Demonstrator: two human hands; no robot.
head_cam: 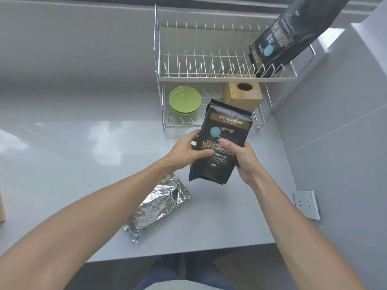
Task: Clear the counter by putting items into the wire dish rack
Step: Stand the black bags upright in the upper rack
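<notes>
1. In the head view, both hands held one black bag (223,141) up off the tabletop (83,164).
2. The left hand (186,151) was closed on the bag's left edge. The right hand (240,158) was closed on its right edge, with the thumb over the front.
3. The bag's long side ran from near the person toward the rack (209,77). It leaned a little to the right. Its print was upside down.
4. The rack stood just past the bag, straight ahead of the hands. I think the next move is a push forward and up or down into a shelf.
5. The bag sat between the hands, so neither hand was nearer. The right hand was a bit closer to the rack's right end.
6. The top shelf had a second black bag (291,36) leaning at its right end. The rest of that shelf looked free.
7. The bottom shelf had green plates (185,99) and a wood box (243,95).
8. A foil bag (157,208) lay on the tabletop, under the left arm, not yet put away.
</notes>
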